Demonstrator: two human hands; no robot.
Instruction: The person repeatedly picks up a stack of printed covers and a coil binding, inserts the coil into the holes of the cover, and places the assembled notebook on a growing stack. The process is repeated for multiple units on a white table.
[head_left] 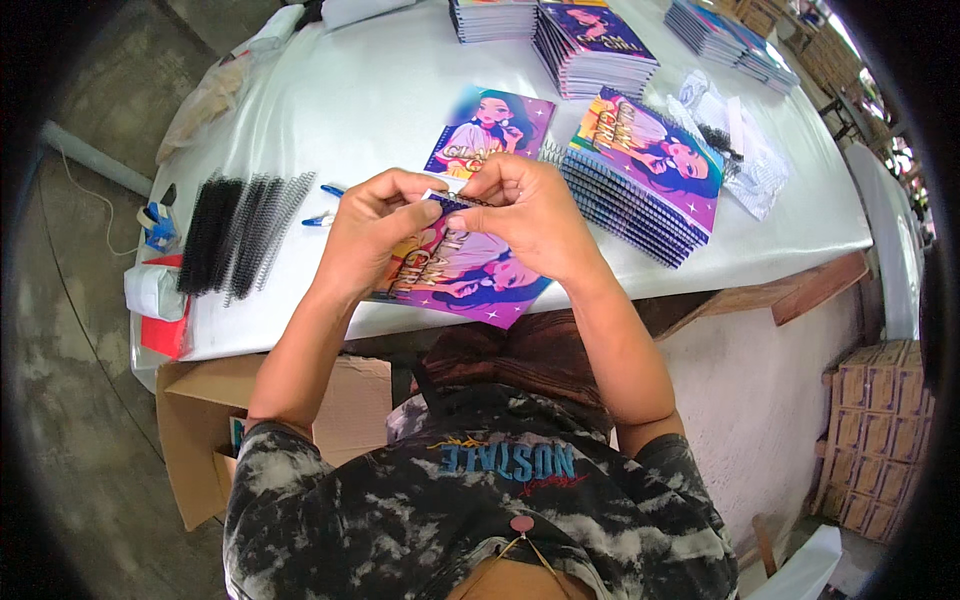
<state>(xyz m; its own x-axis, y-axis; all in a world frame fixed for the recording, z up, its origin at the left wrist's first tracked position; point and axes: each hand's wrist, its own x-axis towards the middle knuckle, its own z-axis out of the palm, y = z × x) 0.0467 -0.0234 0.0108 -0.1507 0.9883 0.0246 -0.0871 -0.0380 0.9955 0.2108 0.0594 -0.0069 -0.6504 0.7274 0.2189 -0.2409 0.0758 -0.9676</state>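
Both hands pinch the spiral-bound edge of a purple notebook (490, 280) with an illustrated cover. Its bound edge is raised away from me and its lower corner hangs over the table's near edge. My left hand (375, 225) is closed on the left end of that edge, thumb on the cover. Closed a little further right is my right hand (525, 215), thumb and fingers at the dark wire coil (455, 199). Fingers partly hide the coil. Just beyond lies another illustrated notebook (492, 125), and to the right a fanned stack of coil-bound notebooks (650, 165).
Black binding coils (240, 235) lie in a heap on the left of the white-covered table (350, 110), near blue pens (320, 220) and a tape dispenser (158, 225). Notebook stacks (595, 50) stand at the back. Crumpled plastic (760, 180) lies right; a cardboard box (350, 395) sits below.
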